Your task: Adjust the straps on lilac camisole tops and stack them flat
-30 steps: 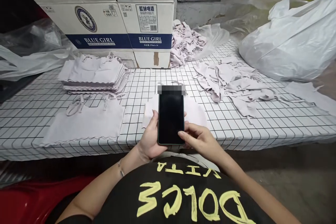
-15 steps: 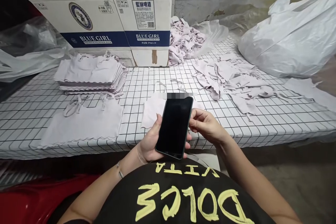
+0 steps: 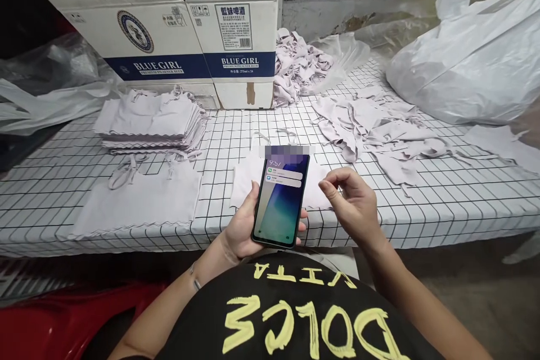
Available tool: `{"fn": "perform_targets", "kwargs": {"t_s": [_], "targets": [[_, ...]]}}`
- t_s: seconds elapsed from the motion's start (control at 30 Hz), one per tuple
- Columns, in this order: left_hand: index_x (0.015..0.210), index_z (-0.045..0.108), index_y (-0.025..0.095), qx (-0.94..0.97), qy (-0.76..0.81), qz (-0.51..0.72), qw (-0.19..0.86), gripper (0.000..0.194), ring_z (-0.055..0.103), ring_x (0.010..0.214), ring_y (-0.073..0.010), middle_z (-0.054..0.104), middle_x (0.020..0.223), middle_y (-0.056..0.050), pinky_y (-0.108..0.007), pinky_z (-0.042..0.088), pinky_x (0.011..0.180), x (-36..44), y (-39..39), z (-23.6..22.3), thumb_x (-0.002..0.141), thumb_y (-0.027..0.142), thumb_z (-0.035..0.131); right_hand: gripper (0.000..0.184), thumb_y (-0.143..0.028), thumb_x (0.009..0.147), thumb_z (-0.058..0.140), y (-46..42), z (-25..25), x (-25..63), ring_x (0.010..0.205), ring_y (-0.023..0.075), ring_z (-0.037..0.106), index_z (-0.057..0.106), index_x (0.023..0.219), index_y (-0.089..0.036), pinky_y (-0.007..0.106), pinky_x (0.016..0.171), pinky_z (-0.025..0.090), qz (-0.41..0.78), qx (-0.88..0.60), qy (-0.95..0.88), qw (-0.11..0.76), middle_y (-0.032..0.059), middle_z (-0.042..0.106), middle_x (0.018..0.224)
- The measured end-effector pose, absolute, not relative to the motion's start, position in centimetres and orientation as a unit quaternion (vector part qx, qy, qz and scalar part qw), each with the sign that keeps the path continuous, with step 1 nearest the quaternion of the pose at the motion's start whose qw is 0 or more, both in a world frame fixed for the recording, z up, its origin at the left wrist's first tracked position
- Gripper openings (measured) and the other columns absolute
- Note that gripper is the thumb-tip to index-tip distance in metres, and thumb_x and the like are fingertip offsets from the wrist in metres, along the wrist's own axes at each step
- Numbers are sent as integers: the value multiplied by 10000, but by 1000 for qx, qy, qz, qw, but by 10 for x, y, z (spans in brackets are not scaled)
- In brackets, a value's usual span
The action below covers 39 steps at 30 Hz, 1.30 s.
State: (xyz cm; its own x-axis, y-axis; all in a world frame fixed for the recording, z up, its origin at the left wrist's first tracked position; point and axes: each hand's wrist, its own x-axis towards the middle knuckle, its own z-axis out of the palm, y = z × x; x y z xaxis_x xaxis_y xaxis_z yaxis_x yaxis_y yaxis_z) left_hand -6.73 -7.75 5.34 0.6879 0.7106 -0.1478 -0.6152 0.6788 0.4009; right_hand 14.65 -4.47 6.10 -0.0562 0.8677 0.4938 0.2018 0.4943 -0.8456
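A smartphone (image 3: 280, 202) with a lit lock screen rests in my left hand (image 3: 244, 228), whose thumb lies along one edge while fingertips show past the other. To the right of the phone hovers my right hand (image 3: 354, 202), apart from it, its fingers curled in towards the thumb and nothing visible in them. Under the phone, a pale pink strappy garment piece (image 3: 242, 180) lies on the table, partly hidden. Another pale garment (image 3: 143, 199) is spread flat to the left, in front of a neat stack of similar ones (image 3: 147, 118).
White beer cartons (image 3: 240, 73) stand at the back left of the checked tablecloth (image 3: 228, 135). Behind is a heap of crumpled pale fabric (image 3: 295, 64). Loose garments (image 3: 375, 124) lie to the right, near a full white plastic bag (image 3: 464, 79). A red seat (image 3: 63, 320) shows low left.
The phone screen, dark before, is now lit. My right hand has left the phone's edge and moved right. The phone has tilted slightly in my left hand.
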Motion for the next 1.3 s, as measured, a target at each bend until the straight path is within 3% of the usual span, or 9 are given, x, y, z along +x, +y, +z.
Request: {"fn": "perform_targets", "kwargs": {"t_s": [0.17, 0.5, 0.63, 0.83, 0.9, 1.0, 1.07, 1.3], "targets": [[1311, 539, 73, 154, 136, 355, 912, 876, 645, 1019, -319, 621, 1194, -233, -473, 496, 875, -69, -77, 52, 897, 723, 120, 99, -197, 900, 661, -47, 65, 141, 1003, 269, 543, 597, 972, -216, 460, 905, 438, 158, -348, -742, 551, 73, 553, 1019], [1271, 567, 73, 144, 139, 377, 904, 824, 642, 1025, -337, 629, 1179, -243, -497, 500, 865, -71, -76, 53, 908, 706, 184, 85, -202, 908, 627, -50, 69, 132, 1007, 282, 545, 578, 972, -229, 457, 880, 453, 71, -333, -777, 530, 84, 560, 1064], [1321, 542, 122, 133, 128, 379, 907, 786, 631, 1061, -321, 638, 1186, -210, -477, 492, 892, -70, -76, 54, 912, 699, 201, 70, -298, 942, 608, -56, 70, 127, 1123, 313, 495, 612, 965, -232, 494, 960, 416, 73, -316, -807, 493, 94, 532, 1222], [1368, 505, 174, 130, 137, 413, 891, 673, 615, 1104, -284, 638, 1210, -161, -432, 473, 941, -70, -76, 53, 951, 633, 244, 354, -563, 983, 489, -48, 74, 118, 1331, 380, 295, 693, 1007, -274, 595, 1101, 204, 62, -267, -870, 410, 36, 352, 1472], [1355, 514, 146, 138, 139, 397, 897, 737, 628, 1071, -308, 636, 1199, -189, -469, 485, 912, -70, -75, 53, 930, 671, 220, 374, -567, 1003, 437, -35, 79, 122, 1354, 377, 257, 657, 1112, -284, 613, 1107, 162, 26, -335, -827, 451, 42, 340, 1472], [1305, 544, 71, 155, 143, 382, 900, 839, 640, 1019, -335, 626, 1185, -242, -502, 499, 873, -71, -74, 54, 902, 714, 185, 399, -513, 1029, 405, -18, 87, 132, 1365, 364, 243, 532, 1292, -241, 603, 1107, 200, 0, -425, -714, 556, 94, 320, 1464], [1288, 555, 59, 158, 146, 386, 897, 854, 642, 1003, -333, 625, 1179, -245, -495, 505, 860, -71, -74, 55, 900, 716, 172, 388, -493, 1024, 436, -16, 90, 137, 1357, 376, 258, 510, 1300, -231, 605, 1105, 220, -8, -413, -690, 595, 112, 328, 1451], [1260, 583, 73, 138, 174, 396, 891, 836, 652, 982, -326, 642, 1158, -224, -482, 515, 839, -73, -73, 58, 907, 708, 171, 278, -439, 1004, 484, -37, 79, 134, 1317, 396, 325, 552, 1194, -248, 623, 1074, 271, -4, -383, -725, 572, 109, 393, 1390]]}}
